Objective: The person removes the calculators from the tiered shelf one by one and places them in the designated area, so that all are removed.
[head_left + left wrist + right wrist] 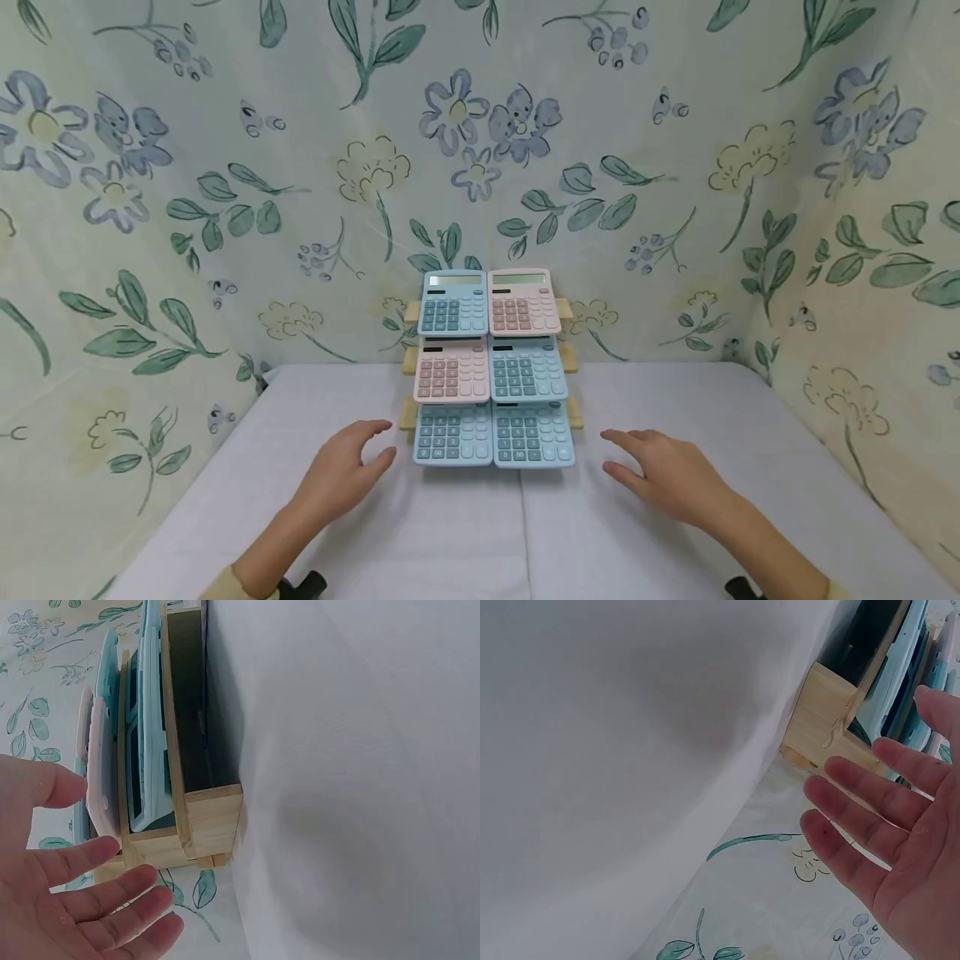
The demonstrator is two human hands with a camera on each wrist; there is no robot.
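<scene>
A tiered wooden rack (410, 360) holds several calculators in three rows of two. On top, a blue calculator (453, 302) is at left and a pink calculator (522, 302) at right. The middle row has a pink calculator (452, 370) at left and a blue calculator (528, 368) at right. Both bottom calculators, left (453, 434) and right (533, 434), are blue. My left hand (341, 468) hovers beside the rack's lower left, fingers relaxed and holding nothing. To the lower right, my right hand (675, 477) is likewise relaxed, with spread fingers and nothing in it.
White cloth (480, 533) covers the table, with a crease running toward me. Floral fabric (300, 125) hangs behind the rack and along both sides. The left wrist view shows the rack's light wooden frame (214, 817) standing on the cloth.
</scene>
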